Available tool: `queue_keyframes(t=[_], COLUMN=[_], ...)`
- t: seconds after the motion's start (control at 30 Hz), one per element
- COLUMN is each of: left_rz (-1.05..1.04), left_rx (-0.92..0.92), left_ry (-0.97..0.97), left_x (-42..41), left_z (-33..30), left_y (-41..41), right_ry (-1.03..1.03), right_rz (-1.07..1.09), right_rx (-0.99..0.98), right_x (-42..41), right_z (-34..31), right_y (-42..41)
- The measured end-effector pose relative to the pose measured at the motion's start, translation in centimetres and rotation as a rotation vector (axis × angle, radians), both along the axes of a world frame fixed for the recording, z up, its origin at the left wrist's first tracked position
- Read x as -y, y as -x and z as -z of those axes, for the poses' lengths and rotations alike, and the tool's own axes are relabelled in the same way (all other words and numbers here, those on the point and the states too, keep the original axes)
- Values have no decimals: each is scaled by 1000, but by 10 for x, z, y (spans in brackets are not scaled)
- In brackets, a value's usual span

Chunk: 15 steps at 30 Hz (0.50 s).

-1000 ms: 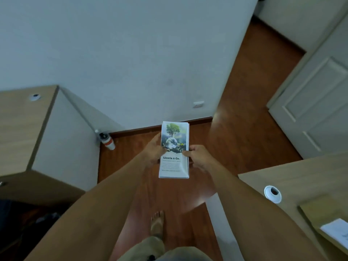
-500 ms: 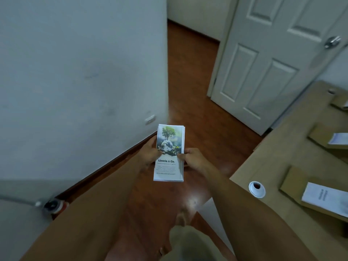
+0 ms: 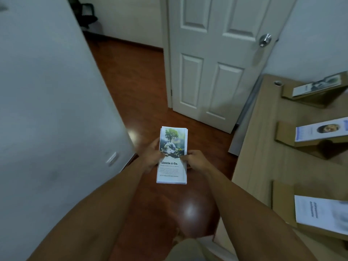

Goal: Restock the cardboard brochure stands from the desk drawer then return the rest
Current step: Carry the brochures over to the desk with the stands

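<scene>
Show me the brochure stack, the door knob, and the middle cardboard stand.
brochure stack [image 3: 172, 157], head view, cover picture
door knob [image 3: 265, 40], head view, round metal face
middle cardboard stand [image 3: 284, 133], head view, bare left flap

Both your forearms reach forward and converge, bare to beyond the elbows, meeting at a stack of brochures [image 3: 172, 155] held flat between your hands. Your left hand [image 3: 152, 157] grips the stack's left edge, fingers curled underneath and the thumb lying on the cover near its middle. Your right hand [image 3: 195, 160] holds the right edge at about the same level, knuckles up, thumb tip pressed on the cover and fingers wrapped below. The two hands sit directly opposite each other, wrists roughly straight, thumbs pointing inward toward one another across the top sheet.
</scene>
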State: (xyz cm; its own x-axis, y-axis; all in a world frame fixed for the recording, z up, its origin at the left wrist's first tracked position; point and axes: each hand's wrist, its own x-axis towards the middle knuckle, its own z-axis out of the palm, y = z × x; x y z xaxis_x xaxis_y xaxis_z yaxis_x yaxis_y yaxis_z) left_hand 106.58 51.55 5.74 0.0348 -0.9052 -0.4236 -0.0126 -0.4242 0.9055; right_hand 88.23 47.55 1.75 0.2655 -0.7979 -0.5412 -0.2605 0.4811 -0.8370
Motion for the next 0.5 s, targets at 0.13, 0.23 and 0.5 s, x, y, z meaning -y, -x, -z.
queue_keyframes(t=[0.13,0.23,0.5], left_rz=[54,108,278], left_rx=[-11,-1,-17], left_ry=[-26,-33,-82], left_x=[64,102,197], left_z=[2,6,24], left_y=[19,33,66], right_ry=[11,6,-7], right_rz=[59,120,323], right_rx=[-27,-26,-65], right_x=[51,74,131], right_z=[-2,0,15], right_y=[22,36,67])
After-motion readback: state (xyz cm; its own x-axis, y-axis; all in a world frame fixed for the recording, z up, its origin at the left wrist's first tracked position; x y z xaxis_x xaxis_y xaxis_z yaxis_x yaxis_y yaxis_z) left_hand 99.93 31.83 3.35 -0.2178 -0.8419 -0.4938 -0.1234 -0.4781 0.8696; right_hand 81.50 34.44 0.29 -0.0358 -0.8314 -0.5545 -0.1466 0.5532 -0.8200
